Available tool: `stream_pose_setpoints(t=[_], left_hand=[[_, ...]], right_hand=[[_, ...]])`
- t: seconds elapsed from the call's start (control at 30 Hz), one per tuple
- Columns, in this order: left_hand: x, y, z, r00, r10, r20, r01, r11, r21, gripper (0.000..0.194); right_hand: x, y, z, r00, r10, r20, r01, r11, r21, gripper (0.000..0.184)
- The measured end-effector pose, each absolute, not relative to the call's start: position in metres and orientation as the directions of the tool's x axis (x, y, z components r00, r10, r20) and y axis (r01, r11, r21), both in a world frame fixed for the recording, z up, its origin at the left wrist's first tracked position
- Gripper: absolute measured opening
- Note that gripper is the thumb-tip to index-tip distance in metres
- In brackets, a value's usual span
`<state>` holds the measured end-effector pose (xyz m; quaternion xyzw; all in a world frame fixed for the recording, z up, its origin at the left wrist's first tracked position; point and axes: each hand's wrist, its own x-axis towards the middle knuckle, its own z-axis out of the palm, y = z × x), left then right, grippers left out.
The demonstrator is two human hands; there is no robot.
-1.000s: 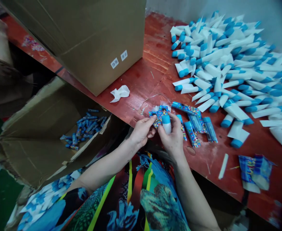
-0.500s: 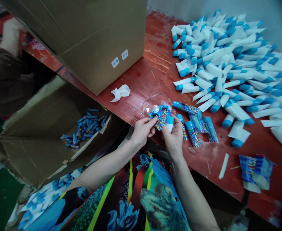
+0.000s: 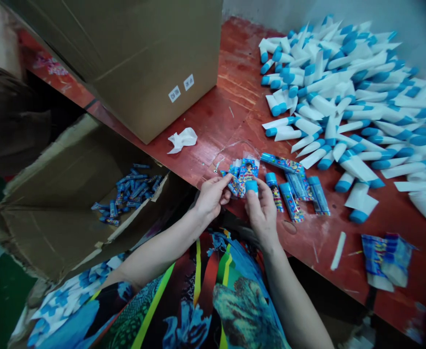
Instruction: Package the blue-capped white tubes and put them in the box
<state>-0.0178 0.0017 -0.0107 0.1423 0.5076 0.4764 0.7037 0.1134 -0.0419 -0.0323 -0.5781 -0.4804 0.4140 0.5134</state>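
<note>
My left hand point(image 3: 212, 196) pinches a small printed blue wrapper point(image 3: 236, 186) between thumb and fingers at the table's near edge. Beside it my right hand point(image 3: 262, 211) grips a blue-capped tube point(image 3: 251, 185), thumb below the cap; the fingers hide most of its body. Tube and wrapper meet between my hands, but I cannot tell how far one sits inside the other. Just behind lies another printed wrapper point(image 3: 249, 168) with a cartoon figure. To the right of my right hand are several tubes in printed wrappers point(image 3: 291, 201).
A large heap of white, blue-capped tubes point(image 3: 329, 97) covers the back right of the red table point(image 3: 235, 114). At back left stands a tall cardboard box point(image 3: 162, 63). Below the edge, an open carton point(image 3: 53, 203) holds wrapped tubes. Another person's arm point(image 3: 4, 43) shows far left.
The tube in my right hand has shifted slightly left against the wrapper, and its white body is now mostly covered. The other person's arm has moved left.
</note>
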Motion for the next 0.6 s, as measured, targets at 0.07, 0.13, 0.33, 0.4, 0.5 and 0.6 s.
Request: stream_pose_setpoints(t=[0.07,0.13,0.33,0.4,0.5,0.6], left_hand=[[-0.019,0.003,-0.010,0.027,0.816,-0.578,-0.527,0.502,0.685,0.030],[-0.019,0.003,-0.009,0.020,0.824,-0.566,-0.517,0.492,0.700,0.031],[-0.021,0.004,-0.004,0.019,0.830,-0.558,-0.484,0.496,0.721,0.032],[-0.022,0.004,-0.003,0.028,0.833,-0.553,-0.481,0.496,0.723,0.030],[-0.023,0.004,-0.002,0.031,0.843,-0.537,-0.474,0.485,0.735,0.030],[-0.023,0.002,-0.001,0.026,0.847,-0.531,-0.455,0.483,0.748,0.034]], right_hand=[[0.120,-0.047,-0.026,0.122,0.990,0.074,0.223,0.046,-0.974,0.042],[0.124,-0.052,-0.019,0.036,0.991,0.131,0.317,0.113,-0.942,0.039],[0.126,-0.056,-0.009,-0.084,0.981,0.174,0.395,0.193,-0.898,0.041],[0.127,-0.056,-0.010,-0.069,0.984,0.165,0.425,0.178,-0.888,0.040],[0.130,-0.055,-0.012,-0.058,0.989,0.138,0.462,0.149,-0.874,0.039],[0.131,-0.055,-0.010,-0.065,0.990,0.125,0.522,0.140,-0.841,0.042]])
